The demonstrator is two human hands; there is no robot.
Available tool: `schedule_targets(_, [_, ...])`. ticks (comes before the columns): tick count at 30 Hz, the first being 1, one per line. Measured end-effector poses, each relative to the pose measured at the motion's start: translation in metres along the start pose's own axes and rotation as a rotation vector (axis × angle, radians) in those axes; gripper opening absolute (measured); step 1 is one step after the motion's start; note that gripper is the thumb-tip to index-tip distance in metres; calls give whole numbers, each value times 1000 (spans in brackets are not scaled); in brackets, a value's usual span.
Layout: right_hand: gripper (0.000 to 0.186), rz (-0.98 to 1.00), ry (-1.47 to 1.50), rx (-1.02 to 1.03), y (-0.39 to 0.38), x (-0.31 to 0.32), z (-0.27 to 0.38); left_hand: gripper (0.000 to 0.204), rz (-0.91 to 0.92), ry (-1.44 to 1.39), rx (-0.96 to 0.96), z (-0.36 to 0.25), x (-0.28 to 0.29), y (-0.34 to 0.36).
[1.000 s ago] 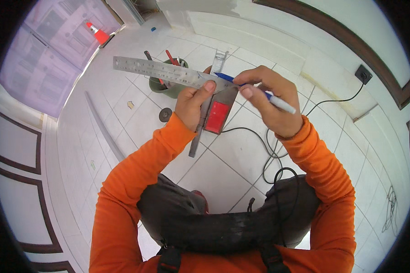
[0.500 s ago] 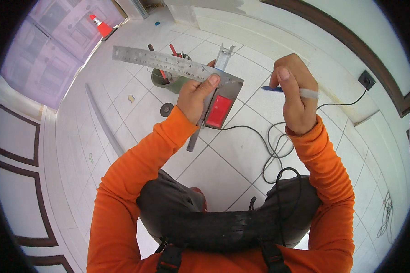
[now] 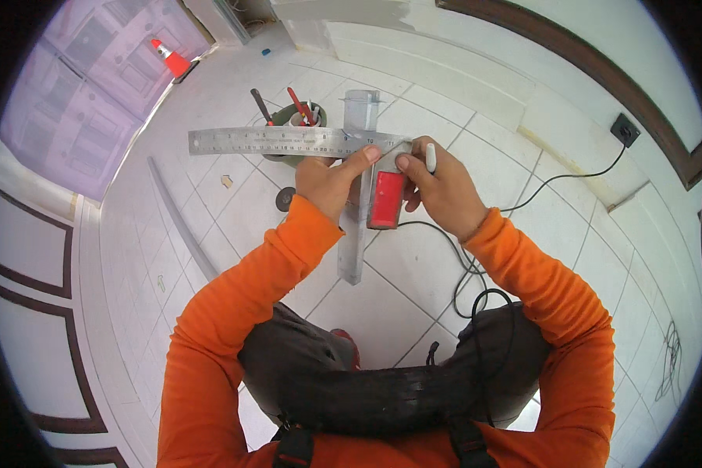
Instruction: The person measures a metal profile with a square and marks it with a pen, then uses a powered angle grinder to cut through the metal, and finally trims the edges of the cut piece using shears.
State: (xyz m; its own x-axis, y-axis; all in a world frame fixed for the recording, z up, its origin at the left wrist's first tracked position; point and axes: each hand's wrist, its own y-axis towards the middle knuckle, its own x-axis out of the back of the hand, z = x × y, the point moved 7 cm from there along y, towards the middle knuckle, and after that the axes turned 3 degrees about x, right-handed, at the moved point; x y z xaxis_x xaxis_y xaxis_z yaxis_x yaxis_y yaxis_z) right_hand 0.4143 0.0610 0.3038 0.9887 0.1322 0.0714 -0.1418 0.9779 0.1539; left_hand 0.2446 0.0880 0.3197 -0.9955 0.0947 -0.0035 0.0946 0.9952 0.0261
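Metal square (image 3: 281, 143), pinched by left hand (image 3: 327, 184) and right hand (image 3: 451, 193) — its pen (image 3: 430, 157) mostly hidden

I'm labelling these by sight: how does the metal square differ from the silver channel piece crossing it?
The metal square has a marked scale along its blade; the silver channel piece shows none. The square's blade runs left to right, while the channel piece points toward the person. The square has a red-faced handle; the channel piece shows no red part. Both are long and silvery.
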Motion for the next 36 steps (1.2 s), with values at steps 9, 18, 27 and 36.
schedule_targets(9, [30, -53, -38, 34, -4, 0, 0, 30, 181, -237, 140, 8, -6, 5])
schedule_targets(18, [32, -70, -80, 69, 1, 6, -1, 29, 133, -247, 65, 13, -5, 8])
schedule_targets(27, [32, -39, -58, 46, 0, 4, -3, 28, 111, -282, 64, 14, -7, 3])
schedule_targets(36, [32, 5, -79, 61, -1, 2, 4, 26, 184, -316, 27, 15, -6, 7])
